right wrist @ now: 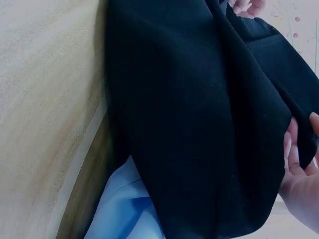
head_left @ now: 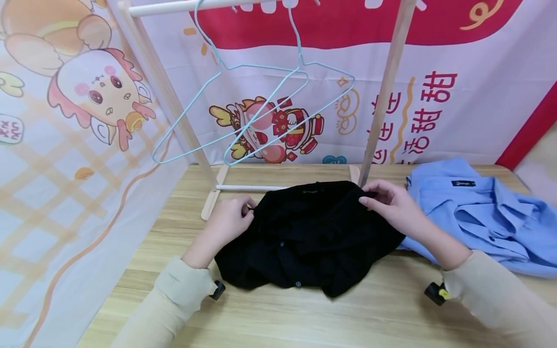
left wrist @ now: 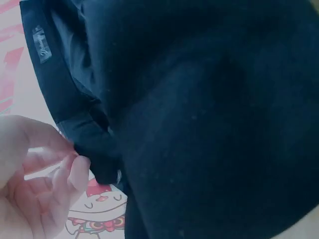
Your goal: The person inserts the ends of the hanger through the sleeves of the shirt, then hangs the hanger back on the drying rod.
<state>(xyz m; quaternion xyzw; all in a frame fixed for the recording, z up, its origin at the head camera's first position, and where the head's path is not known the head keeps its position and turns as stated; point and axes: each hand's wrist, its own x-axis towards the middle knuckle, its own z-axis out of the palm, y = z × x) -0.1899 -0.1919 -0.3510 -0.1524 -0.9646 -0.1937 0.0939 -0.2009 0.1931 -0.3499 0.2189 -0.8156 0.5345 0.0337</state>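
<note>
Both hands hold up a black buttoned shirt (head_left: 304,237) over the table, its label near the upper edge. My left hand (head_left: 230,217) pinches the shirt's left upper edge. In the left wrist view, the thumb and fingertips of that hand (left wrist: 45,174) meet on the black band beside the label (left wrist: 42,45). At the shirt's upper right, my right hand (head_left: 391,203) grips the cloth between thumb and fingers. The right wrist view shows the right hand (right wrist: 301,164) partly behind a fold. Black cloth (right wrist: 174,114) fills much of both wrist views.
Two light-blue hangers (head_left: 250,65) hang from a wooden rack (head_left: 383,92) behind the black shirt. A light-blue shirt (head_left: 487,217) lies crumpled on the wooden table (head_left: 348,319) at the right. Printed cloth (head_left: 452,116) covers the wall behind.
</note>
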